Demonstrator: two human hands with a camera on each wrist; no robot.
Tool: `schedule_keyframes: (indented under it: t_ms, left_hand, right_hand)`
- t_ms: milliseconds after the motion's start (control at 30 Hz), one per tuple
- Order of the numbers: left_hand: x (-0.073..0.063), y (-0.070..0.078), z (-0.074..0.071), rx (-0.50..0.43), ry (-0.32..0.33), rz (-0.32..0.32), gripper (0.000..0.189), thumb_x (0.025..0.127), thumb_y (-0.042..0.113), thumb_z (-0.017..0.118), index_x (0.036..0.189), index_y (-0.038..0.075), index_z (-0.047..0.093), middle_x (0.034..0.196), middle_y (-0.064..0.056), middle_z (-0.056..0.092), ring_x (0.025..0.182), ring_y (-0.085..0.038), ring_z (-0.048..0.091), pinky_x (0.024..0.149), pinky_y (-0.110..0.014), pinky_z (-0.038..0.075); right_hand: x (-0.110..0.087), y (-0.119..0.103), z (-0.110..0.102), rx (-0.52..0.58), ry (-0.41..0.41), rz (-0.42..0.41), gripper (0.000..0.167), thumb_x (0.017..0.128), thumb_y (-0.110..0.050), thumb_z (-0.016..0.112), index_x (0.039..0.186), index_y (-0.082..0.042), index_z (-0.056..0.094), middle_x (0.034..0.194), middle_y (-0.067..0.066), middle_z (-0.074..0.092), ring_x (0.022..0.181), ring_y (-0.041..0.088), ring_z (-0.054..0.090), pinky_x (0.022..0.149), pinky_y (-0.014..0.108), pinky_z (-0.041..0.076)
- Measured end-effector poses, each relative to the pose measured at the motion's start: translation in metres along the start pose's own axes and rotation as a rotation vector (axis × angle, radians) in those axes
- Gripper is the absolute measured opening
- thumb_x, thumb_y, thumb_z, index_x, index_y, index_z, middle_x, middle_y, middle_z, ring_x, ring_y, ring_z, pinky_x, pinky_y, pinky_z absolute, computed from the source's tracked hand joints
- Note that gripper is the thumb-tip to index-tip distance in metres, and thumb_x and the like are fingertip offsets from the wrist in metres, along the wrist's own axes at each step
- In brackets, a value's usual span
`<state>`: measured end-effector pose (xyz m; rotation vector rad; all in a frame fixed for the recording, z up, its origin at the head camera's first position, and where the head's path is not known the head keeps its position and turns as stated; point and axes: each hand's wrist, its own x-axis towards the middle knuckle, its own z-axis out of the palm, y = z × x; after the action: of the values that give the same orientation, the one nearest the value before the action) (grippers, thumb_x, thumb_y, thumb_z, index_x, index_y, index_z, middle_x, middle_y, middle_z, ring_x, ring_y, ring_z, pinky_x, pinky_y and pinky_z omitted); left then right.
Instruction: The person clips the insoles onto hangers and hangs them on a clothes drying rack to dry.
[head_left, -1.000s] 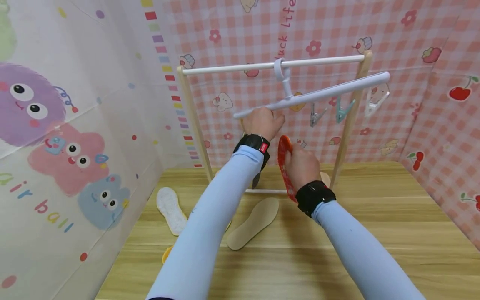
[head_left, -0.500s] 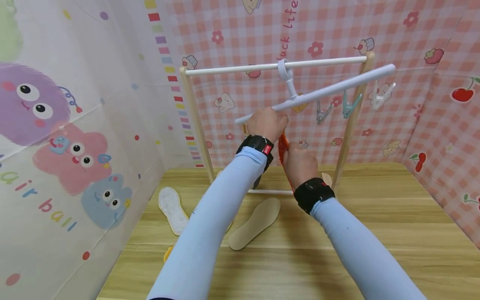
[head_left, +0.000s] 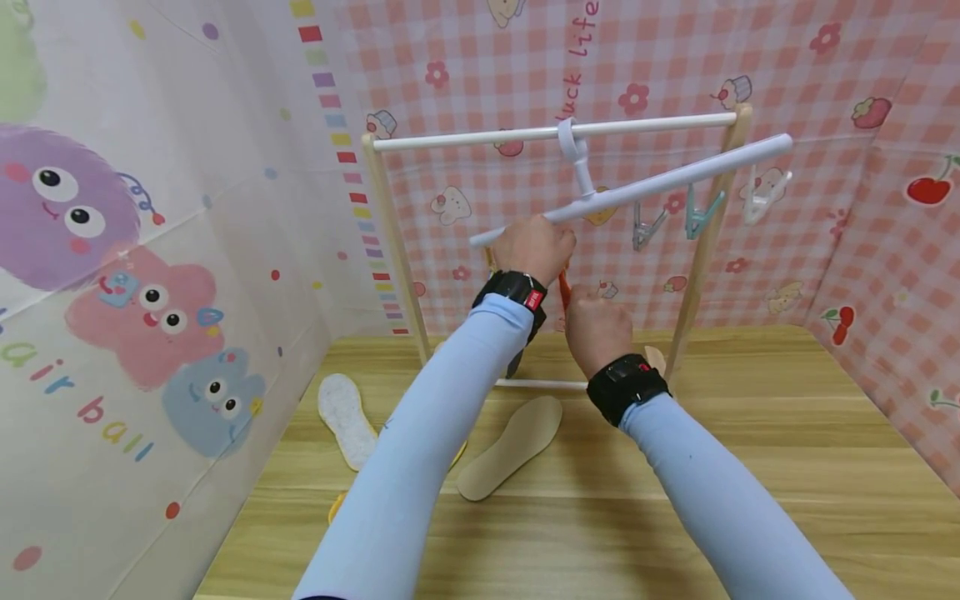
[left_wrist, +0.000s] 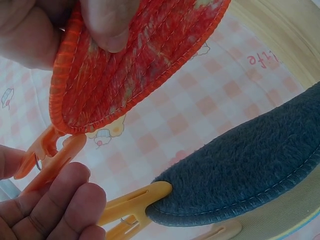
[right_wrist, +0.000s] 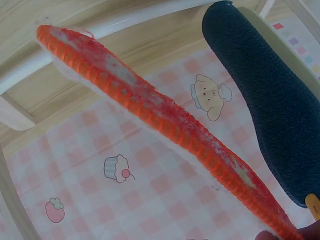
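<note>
My left hand (head_left: 531, 250) is up under the low left end of a tilted white hanger (head_left: 667, 182). It pinches an orange clothespin (left_wrist: 65, 156), whose tips stand right at the end of a red insole (left_wrist: 135, 65) with orange edging. My right hand (head_left: 598, 332) grips that insole, thumb on its face near the clothespin. In the right wrist view the red insole (right_wrist: 165, 120) shows edge-on. Beside it a dark blue insole (left_wrist: 240, 160) hangs from a yellow clothespin (left_wrist: 132, 200). Behind that, a beige insole (left_wrist: 280, 220) is partly hidden.
The hanger hooks over the white rail (head_left: 465, 140) of a wooden-legged rack. Grey, teal (head_left: 702, 215) and white clothespins hang along its right half. On the table lie a beige insole (head_left: 510, 450) and a pale grey one (head_left: 345, 419); a yellow object (head_left: 335, 506) shows beside my left sleeve.
My right hand has tipped and brought the red insole's end up to my left hand, which now hides most of it in the head view. The hanger has shifted slightly right.
</note>
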<state>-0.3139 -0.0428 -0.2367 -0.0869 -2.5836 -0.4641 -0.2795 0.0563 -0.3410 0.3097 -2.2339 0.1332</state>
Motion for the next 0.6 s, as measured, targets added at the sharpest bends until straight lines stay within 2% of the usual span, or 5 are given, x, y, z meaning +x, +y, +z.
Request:
schedule_keyframes:
  t_ms: [200, 600]
  left_hand:
    - [-0.002, 0.000, -0.001, -0.013, -0.010, 0.010, 0.045, 0.096, 0.036, 0.055, 0.056, 0.017, 0.053, 0.051, 0.004, 0.040, 0.044, -0.014, 0.040, 0.040, -0.026, 0.026]
    - [-0.004, -0.001, -0.003, 0.020, -0.007, 0.030, 0.045, 0.098, 0.037, 0.054, 0.057, 0.016, 0.054, 0.052, 0.004, 0.039, 0.044, -0.014, 0.041, 0.040, -0.026, 0.025]
  right_hand:
    - [0.002, 0.000, -0.002, 0.037, -0.024, 0.010, 0.013, 0.093, -0.003, 0.061, 0.082, 0.005, 0.061, 0.063, 0.017, 0.060, 0.045, 0.032, 0.058, 0.040, 0.044, 0.046]
    - [0.012, -0.001, -0.010, 0.118, -0.094, 0.054, 0.014, 0.091, -0.003, 0.064, 0.081, 0.006, 0.062, 0.064, 0.020, 0.063, 0.050, 0.035, 0.061, 0.044, 0.046, 0.050]
